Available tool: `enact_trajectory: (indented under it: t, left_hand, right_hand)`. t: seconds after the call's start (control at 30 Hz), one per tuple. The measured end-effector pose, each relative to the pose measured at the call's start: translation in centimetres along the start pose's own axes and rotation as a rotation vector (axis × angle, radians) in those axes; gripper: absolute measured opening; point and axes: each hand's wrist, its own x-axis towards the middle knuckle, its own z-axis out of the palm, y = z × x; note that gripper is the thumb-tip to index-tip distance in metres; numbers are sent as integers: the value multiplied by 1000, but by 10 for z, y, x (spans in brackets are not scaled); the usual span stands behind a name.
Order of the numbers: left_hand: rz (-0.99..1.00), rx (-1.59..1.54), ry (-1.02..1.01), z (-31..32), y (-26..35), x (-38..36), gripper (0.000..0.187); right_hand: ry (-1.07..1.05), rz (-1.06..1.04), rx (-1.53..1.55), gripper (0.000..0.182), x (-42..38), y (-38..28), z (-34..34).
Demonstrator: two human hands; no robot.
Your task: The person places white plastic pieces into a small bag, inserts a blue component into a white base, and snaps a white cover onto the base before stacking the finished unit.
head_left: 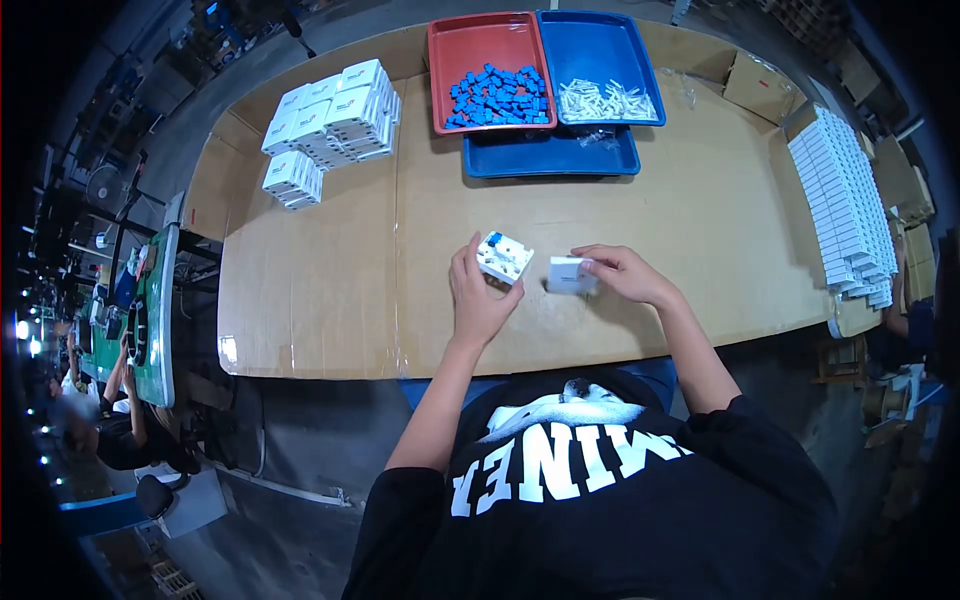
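Observation:
My left hand (482,300) holds a white square housing (505,257) above the cardboard-covered table. Its inner side faces up, with a small blue part (494,240) near one corner and dark spots on the surface. To the right, my right hand (625,275) grips a flat white cover (570,274) by its right edge, fingers and thumb pressed on it. The cover is slightly blurred. A short gap separates the cover from the housing.
Stacked white boxes (330,115) stand at the back left. Behind are a red tray (490,35) of blue parts, a blue tray (597,40) of white pieces, and another blue tray (550,158). White pieces (840,200) are stacked right. A co-worker (130,430) is at far left.

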Motion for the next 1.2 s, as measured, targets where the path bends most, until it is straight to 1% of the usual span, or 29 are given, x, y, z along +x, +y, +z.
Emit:
enact_trajectory:
  t: [0.03,0.07,0.13,0.17,0.2,0.27,0.3,0.33,0.37,0.4,0.43,0.47,0.5,0.63,0.7,0.73,0.77,0.8,0.87,0.9,0.93,1.0,1.03,1.07,1.13,1.17,1.2]
  left_hand:
    - [-17,-192,55,-2,0,0,91]
    - [-22,-186,51,-2,1,-4,91]
    - [-208,-992,95,0,7,0,85]
    - [-325,-1070,136,-2,10,-3,72]
    - [-325,-1066,134,-6,15,-2,72]
    - [-543,-1742,53,-16,23,-2,75]
    - [-652,-1776,-14,-27,41,1,80]
    - [-654,-1772,-4,-27,39,2,80]
    - [-655,-1892,-131,-27,37,2,81]
    - [-654,-2008,-261,-27,34,0,82]
    - [-633,-2012,-295,-26,32,1,82]
    - [-638,-2010,-292,-24,32,2,82]
    - [-665,-2003,-284,-25,36,3,82]
    - [-720,-2035,-276,-30,42,4,80]
    - [-734,-2043,-289,-32,38,5,79]
    - [-705,-2047,-331,-31,32,5,77]
    - [-674,-2051,-376,-29,27,7,76]
    - [-684,-2051,-383,-30,27,8,76]
    - [-692,-2038,-405,-33,31,11,74]
    - [-707,-2038,-418,-32,31,10,74]
    - [-741,-2048,-413,-32,32,11,73]
    - [-769,-2066,-421,-25,37,21,72]
    - [-838,-2050,-376,-24,43,23,71]
    - [-893,-2028,-337,-23,47,29,70]
    - [-894,-2072,-353,-18,52,35,70]
    - [-898,-2120,-353,-16,54,35,70]
    - [-902,-2117,-357,-15,56,36,70]
  right_hand:
    - [0,103,-100,27,2,1,-3]
    - [-4,104,-94,27,1,3,1]
    - [85,122,-32,25,8,7,6]
    - [117,60,-128,24,11,19,7]
    - [118,59,-124,24,11,18,9]
    - [245,65,-260,31,9,15,16]
    - [237,61,-257,31,10,14,19]
    - [310,-76,-491,38,8,14,22]
    - [378,-212,-722,46,4,15,27]
    - [366,-208,-714,46,-1,12,34]
    - [299,-190,-795,52,-4,6,40]
    - [235,-171,-875,59,-5,3,45]
    - [212,-143,-875,68,-7,3,50]
    - [194,-130,-810,67,-4,6,44]
    - [191,-122,-239,69,9,11,29]
    - [192,-119,-238,69,14,-2,22]
    - [152,-128,378,69,17,-17,8]
    - [105,-125,995,69,18,-33,-4]
    - [33,-238,1169,61,23,-61,-19]
    - [15,-221,1200,66,27,-67,-21]
    - [31,-222,1201,66,32,-70,-20]
    - [-188,-214,1234,71,44,-78,-18]
    - [-187,-173,1239,73,48,-83,-14]
    - [-179,-177,1239,73,57,-82,-12]
    - [-220,-127,1219,72,69,-77,-7]
    - [-212,-135,1124,68,71,-75,-7]
    - [-207,-135,1128,68,75,-72,-2]
